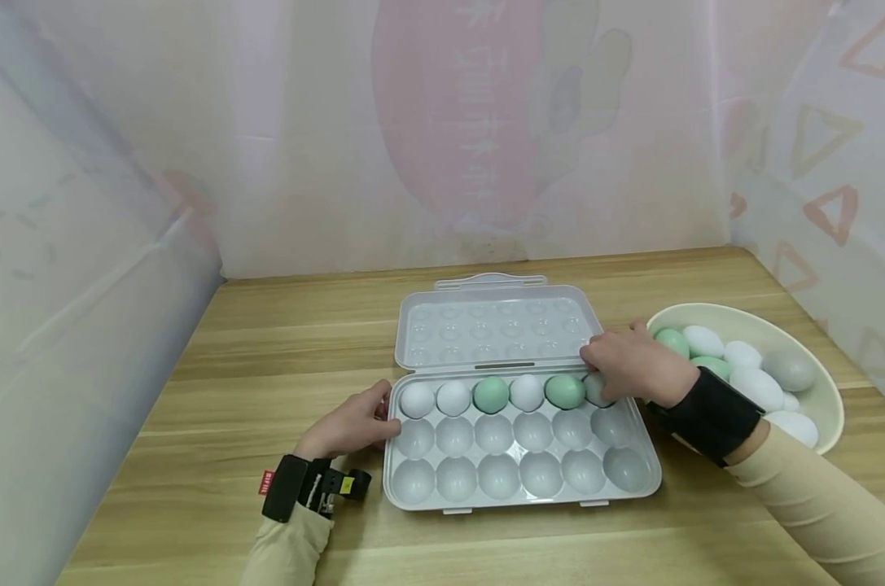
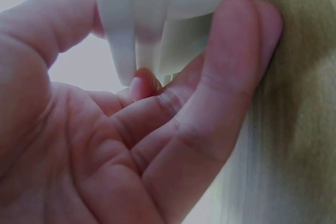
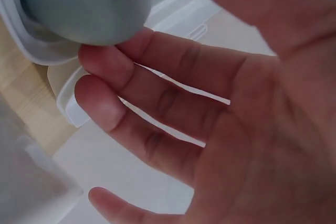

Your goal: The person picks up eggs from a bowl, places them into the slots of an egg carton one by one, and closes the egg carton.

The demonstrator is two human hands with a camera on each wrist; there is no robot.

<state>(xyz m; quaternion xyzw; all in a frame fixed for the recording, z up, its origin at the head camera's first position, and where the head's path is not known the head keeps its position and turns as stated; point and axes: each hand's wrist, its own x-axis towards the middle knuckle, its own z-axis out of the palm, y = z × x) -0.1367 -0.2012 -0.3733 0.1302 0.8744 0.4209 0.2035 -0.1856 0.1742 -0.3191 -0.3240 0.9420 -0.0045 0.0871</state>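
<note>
An egg box (image 1: 519, 439) lies with its lid (image 1: 497, 325) folded back on the table. In its back row sit white eggs (image 1: 526, 393) and green eggs (image 1: 490, 395). My left hand (image 1: 354, 422) grips the box's left edge, with the thumb on the rim and the fingers low against the side; the left wrist view shows the box wall (image 2: 152, 30) between them. My right hand (image 1: 636, 364) pinches a pale grey-green egg (image 3: 89, 6) at the right end of the back row. Seen from the right wrist, its fingertips touch the egg's lower side.
A cream bowl (image 1: 826, 407) holding several white, green and greyish eggs stands right of the box, beside my right forearm. The box's two front rows show bare cups (image 1: 499, 476). Printed fabric walls (image 1: 310, 163) enclose the wooden table (image 1: 266, 358) at the back and sides.
</note>
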